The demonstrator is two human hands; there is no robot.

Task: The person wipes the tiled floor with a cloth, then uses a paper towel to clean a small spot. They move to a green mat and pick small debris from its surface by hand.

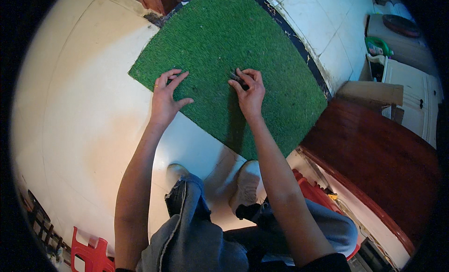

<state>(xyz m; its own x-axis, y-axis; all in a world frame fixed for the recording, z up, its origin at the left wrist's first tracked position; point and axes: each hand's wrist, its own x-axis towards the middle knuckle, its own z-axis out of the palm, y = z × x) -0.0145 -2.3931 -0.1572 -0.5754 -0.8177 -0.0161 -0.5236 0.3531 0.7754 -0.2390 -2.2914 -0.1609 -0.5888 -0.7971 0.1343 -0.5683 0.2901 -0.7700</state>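
Note:
A green artificial grass mat (210,36) lies on the floor before me. My right hand (250,86) is over the middle of the mat, thumb and fingertips pinched on a small dark clump (234,76). What the clump is made of is too small to tell. Over the mat's left edge, my left hand (168,93) has its thumb and fingers spread, with nothing between them. A ring shows on one of its fingers. Whether the left fingertips touch the grass cannot be told.
Pale tiled floor (87,96) borders the mat. A dark reddish wooden surface (372,149) rises at right, near a cardboard box (372,91), a white cabinet (417,100) and a green bottle (378,46). A red plastic stool (93,254) stands at lower left. My shoes (247,180) are close to the mat's near corner.

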